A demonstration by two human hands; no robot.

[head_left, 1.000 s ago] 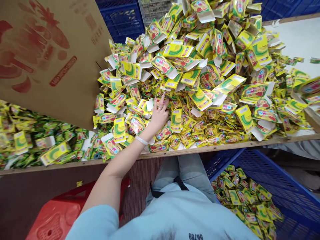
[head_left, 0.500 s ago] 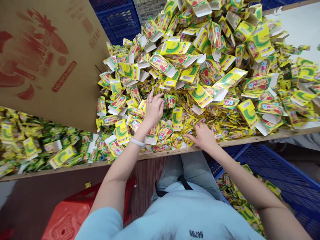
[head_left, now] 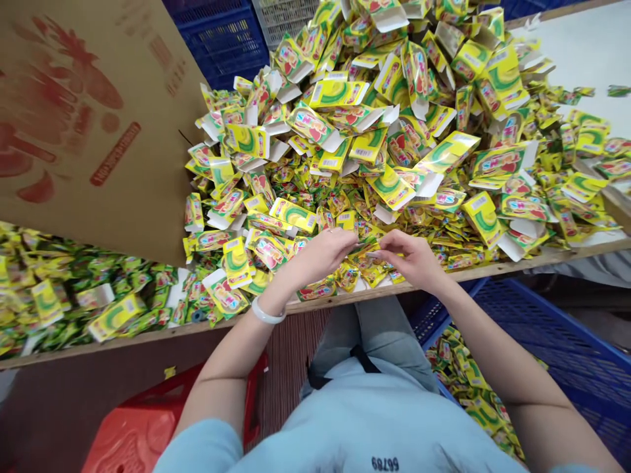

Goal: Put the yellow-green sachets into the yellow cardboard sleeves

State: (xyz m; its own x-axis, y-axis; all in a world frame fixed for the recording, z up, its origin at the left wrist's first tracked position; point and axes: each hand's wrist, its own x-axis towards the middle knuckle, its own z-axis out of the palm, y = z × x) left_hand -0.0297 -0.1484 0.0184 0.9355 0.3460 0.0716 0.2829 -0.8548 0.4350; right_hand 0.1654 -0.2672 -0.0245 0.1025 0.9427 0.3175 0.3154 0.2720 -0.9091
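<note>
My left hand (head_left: 323, 256), with a pale bangle (head_left: 267, 311) at the wrist, is low over the front of the pile, its fingers pressed together. Facing it, my right hand (head_left: 414, 261) is closed in a pinch. The fingertips of both hands nearly meet; whatever they grip is small and mostly covered. Under and around them lie small yellow-green wrapped packets (head_left: 345, 276). Among these are printed yellow cartons, such as one (head_left: 293, 215) just beyond my left hand; several have open white flaps.
A large brown cardboard box (head_left: 98, 131) stands at left on the wooden-edged table (head_left: 473, 270). More packets and cartons (head_left: 49, 302) spread before it. Blue crates (head_left: 221, 39) are behind. Below the table are a blue crate (head_left: 557, 348) holding packets and a red stool (head_left: 133, 433).
My left hand has come back from the middle of the pile toward my right hand. My right hand has turned inward and closed into a pinch. The view has shifted slightly.
</note>
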